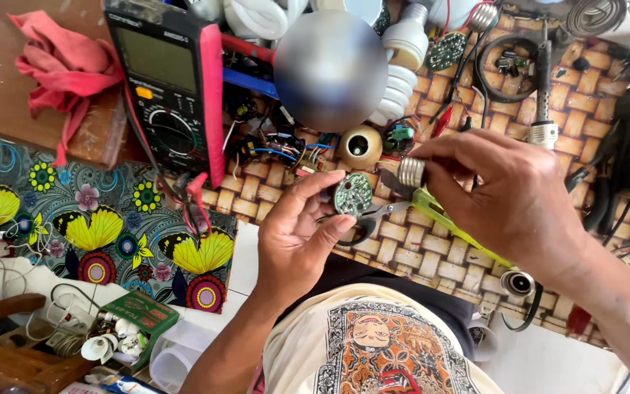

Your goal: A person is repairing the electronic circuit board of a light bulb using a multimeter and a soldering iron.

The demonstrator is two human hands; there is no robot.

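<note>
Bare forearms, no sleeves; cream T-shirt (373,343) w/ ornate multicolour front print.

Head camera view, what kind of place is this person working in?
Likely a small electronics repair bench for light bulbs. A digital multimeter and a soldering iron lie on the woven mat, with spiral lamp bulbs nearby. The left hand holds a round circuit board; the right hand holds a screw base.

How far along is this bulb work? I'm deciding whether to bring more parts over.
Done: a bulb is opened up, its round circuit board out of any housing. In hand: the left hand pinches that board, while the right hand holds a metal screw base beside it. Left: board and base are still apart, the cream housing lies unused on the woven mat, and the soldering iron is untouched.
</note>
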